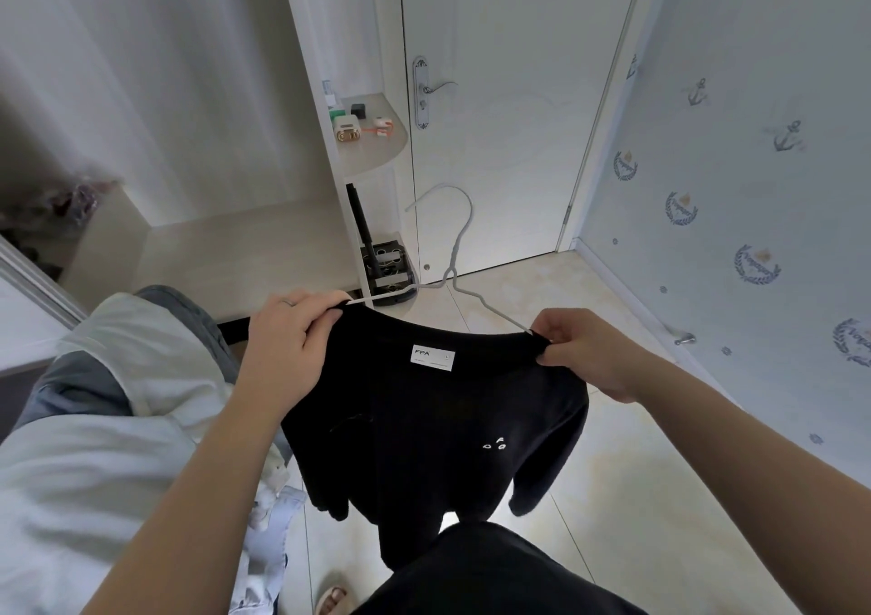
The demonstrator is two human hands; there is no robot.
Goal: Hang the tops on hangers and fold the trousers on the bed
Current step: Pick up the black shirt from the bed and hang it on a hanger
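Both hands grip a black top (424, 430) at its neckline, the left hand (287, 346) and right hand (584, 350) each pinching a shoulder over a wire hanger (452, 256); pale garments (118, 426), probably shirts, lie left

both hands, left hand (287, 346) and right hand (579, 350), grip a black top (424, 426) on a wire hanger (455, 256).

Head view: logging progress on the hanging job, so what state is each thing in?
Black fabric top, held up by its collar.
Thin white wire hanger, arms reaching the collar ends, hook free above.
Left hand, grips the collar.
Right hand, pinches the collar.
White door, closed.
Pale clothes heap, lying unfolded.
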